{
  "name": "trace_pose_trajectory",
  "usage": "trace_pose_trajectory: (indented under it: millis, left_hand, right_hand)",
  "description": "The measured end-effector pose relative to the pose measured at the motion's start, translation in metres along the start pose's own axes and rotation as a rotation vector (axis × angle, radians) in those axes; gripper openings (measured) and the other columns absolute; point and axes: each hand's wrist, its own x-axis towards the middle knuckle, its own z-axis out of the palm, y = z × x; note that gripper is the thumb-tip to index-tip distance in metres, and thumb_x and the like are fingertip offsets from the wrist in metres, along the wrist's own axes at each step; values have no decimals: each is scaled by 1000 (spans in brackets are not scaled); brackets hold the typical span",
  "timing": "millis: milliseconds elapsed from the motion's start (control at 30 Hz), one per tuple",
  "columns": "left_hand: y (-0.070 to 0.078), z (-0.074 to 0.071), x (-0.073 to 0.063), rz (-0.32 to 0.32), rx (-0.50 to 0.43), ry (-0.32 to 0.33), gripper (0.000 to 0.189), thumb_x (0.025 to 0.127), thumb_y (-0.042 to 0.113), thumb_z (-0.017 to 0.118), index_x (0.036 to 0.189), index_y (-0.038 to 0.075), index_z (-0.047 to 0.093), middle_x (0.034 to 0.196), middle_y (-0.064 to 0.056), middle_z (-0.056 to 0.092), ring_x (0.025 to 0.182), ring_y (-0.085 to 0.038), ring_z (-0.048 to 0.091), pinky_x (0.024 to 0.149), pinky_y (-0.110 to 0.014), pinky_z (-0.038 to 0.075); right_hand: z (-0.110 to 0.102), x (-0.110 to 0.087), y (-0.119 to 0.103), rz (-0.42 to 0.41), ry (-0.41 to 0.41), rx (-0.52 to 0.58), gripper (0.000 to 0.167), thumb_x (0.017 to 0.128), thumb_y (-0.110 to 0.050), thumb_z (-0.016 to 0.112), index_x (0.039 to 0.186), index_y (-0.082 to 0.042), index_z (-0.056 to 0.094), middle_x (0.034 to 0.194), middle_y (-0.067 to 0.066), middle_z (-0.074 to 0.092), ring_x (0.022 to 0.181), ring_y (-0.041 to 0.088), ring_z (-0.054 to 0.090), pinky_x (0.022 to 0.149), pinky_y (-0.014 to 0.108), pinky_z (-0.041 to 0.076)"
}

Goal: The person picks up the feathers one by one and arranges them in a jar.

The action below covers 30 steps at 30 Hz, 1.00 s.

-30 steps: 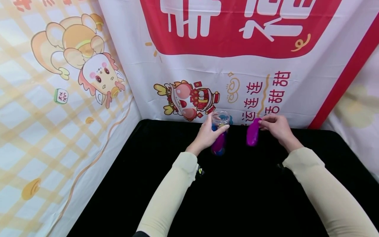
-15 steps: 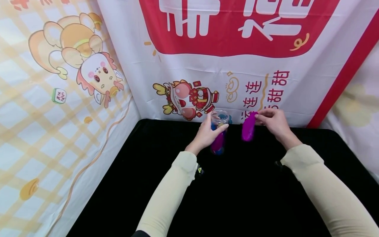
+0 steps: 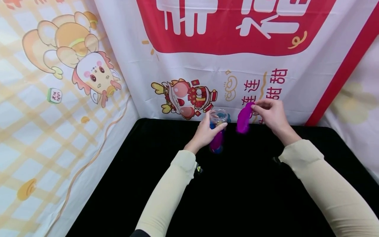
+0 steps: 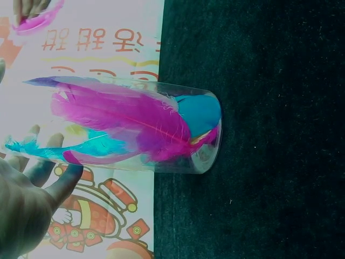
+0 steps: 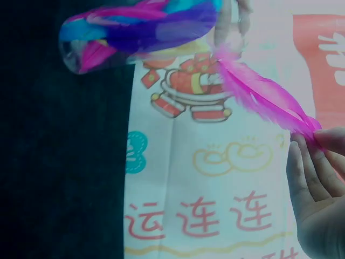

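My left hand (image 3: 205, 132) grips a clear jar (image 3: 218, 115) near its top, thumb across the front. Inside the jar, the left wrist view shows a magenta feather (image 4: 124, 113), a turquoise feather (image 4: 99, 144) and other coloured ones; a purple feather (image 5: 161, 29) shows through the wall in the right wrist view. To the right of the jar, my right hand (image 3: 273, 116) pinches another magenta feather (image 3: 244, 119) by one end between thumb and fingers. This feather hangs down and left, beside the open mouth and apart from it in the head view.
A black cloth-covered table (image 3: 231, 191) lies under both hands. Close behind its far edge hangs a white and red printed banner (image 3: 183, 65). A yellow-checked printed cloth (image 3: 59, 131) stands along the left side.
My right hand has risen and shifted slightly left, lifting the pinched feather from beside the jar's body to about the height of its mouth. The left hand keeps its hold on the jar.
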Motion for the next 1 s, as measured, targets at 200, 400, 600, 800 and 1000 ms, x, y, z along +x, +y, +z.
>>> trace_pose_trajectory:
  millis: [200,400,600,800,1000]
  left_hand:
    - [0,0,1,-7,-1,2,84,95,52,70,159,20,26,154,-9,43,140,-25,45,116,-47,36]
    - [0,0,1,-20,7,-8,90,92,61,68,160,22,24,157,-6,41,143,-23,41,117,-47,35]
    - [1,-2,2,-30,-2,-24,92,91,65,67,161,26,22,158,-3,40,144,-23,41,118,-48,34]
    - [3,-3,0,-36,-4,-25,90,93,61,67,161,25,22,158,-6,39,144,-24,41,117,-48,34]
    - [4,-2,-2,-42,1,-18,89,93,60,68,160,24,23,157,-7,40,142,-24,42,117,-47,35]
  right_hand:
    - [7,2,-20,-66,41,8,25,92,-8,76,105,12,72,77,-12,74,68,3,70,64,19,57]
    - [11,9,-38,-98,71,-10,23,92,-7,75,106,12,73,78,-12,74,70,1,68,66,16,53]
    - [18,14,-60,-124,102,-6,23,92,-9,75,106,9,74,80,-11,74,72,2,67,68,15,52]
    - [27,16,-71,-144,121,12,21,92,-11,76,107,5,75,88,-1,77,76,5,70,74,16,54]
    - [37,18,-74,-188,133,38,20,92,-9,75,106,6,76,92,9,78,75,8,72,74,17,55]
